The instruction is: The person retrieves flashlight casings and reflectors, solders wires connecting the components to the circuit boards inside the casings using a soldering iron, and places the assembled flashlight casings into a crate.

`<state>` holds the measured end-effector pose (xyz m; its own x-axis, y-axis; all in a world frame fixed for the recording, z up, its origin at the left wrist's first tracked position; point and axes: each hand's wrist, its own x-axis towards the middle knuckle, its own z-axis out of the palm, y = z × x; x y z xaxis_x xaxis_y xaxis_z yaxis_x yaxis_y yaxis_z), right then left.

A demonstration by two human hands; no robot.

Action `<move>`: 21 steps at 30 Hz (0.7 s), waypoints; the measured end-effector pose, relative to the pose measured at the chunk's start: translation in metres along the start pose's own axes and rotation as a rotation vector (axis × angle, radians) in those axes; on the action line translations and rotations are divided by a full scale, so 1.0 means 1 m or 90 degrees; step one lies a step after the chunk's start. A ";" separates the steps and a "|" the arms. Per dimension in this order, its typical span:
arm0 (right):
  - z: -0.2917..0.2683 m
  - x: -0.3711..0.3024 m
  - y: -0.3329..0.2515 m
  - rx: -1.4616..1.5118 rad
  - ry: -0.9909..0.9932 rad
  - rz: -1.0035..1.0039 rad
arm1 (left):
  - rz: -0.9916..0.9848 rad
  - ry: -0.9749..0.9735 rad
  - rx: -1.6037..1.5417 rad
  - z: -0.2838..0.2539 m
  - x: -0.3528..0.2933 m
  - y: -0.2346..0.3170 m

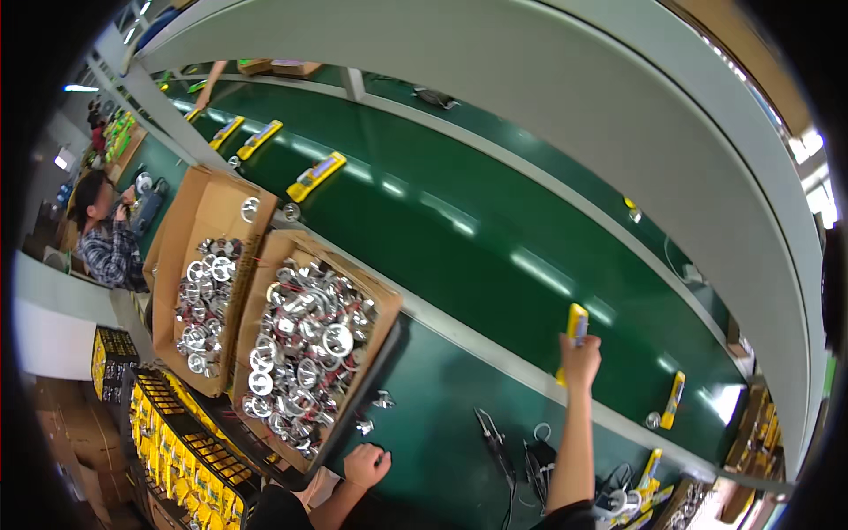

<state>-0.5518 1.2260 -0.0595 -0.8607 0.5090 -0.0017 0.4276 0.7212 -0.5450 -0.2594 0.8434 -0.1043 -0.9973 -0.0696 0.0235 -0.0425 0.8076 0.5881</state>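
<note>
My right hand (580, 360) reaches out over the green conveyor belt (459, 265), fingers wrapped round a long yellow handheld device (578, 320) with a pale panel. Its lower end is partly hidden by the hand. My left hand (367, 465) is curled into a loose fist low over the green worktop (442, 371), beside an open cardboard box (389, 305) full of shiny silver reflector cups (337, 340) with red wires. No object shows in that fist. Two loose reflectors (382, 399) lie on the worktop just beyond it.
Another carton of reflectors (212, 181) stands at left, above a black crate (190, 406) of yellow parts. More yellow devices (316, 177) lie on the belt. A soldering iron (496, 442) and cables are near my right forearm. A co-worker (110, 230) sits far left.
</note>
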 end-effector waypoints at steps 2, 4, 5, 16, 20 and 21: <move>-0.016 -0.082 -0.035 0.072 -0.030 -0.043 | 0.002 0.012 -0.010 0.001 -0.002 0.000; -0.025 -0.176 -0.058 0.218 -0.119 -0.054 | 0.021 0.036 -0.017 0.000 -0.002 0.001; -0.030 -0.219 -0.061 0.243 -0.139 -0.092 | 0.036 0.045 -0.012 -0.002 -0.003 0.001; 0.002 -0.351 0.003 0.002 -0.155 -0.120 | 0.093 0.084 -0.084 0.012 -0.014 -0.025; -0.022 -0.372 0.012 -0.001 0.032 -0.209 | 0.084 0.109 -0.138 0.014 -0.013 -0.029; -0.026 -0.382 0.018 0.011 0.122 -0.246 | 0.102 0.120 -0.140 0.014 -0.011 -0.029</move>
<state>-0.2083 1.0568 -0.0467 -0.8890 0.2827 0.3601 0.0782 0.8688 -0.4890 -0.2481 0.8290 -0.1334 -0.9609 -0.0752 0.2666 0.1484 0.6730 0.7246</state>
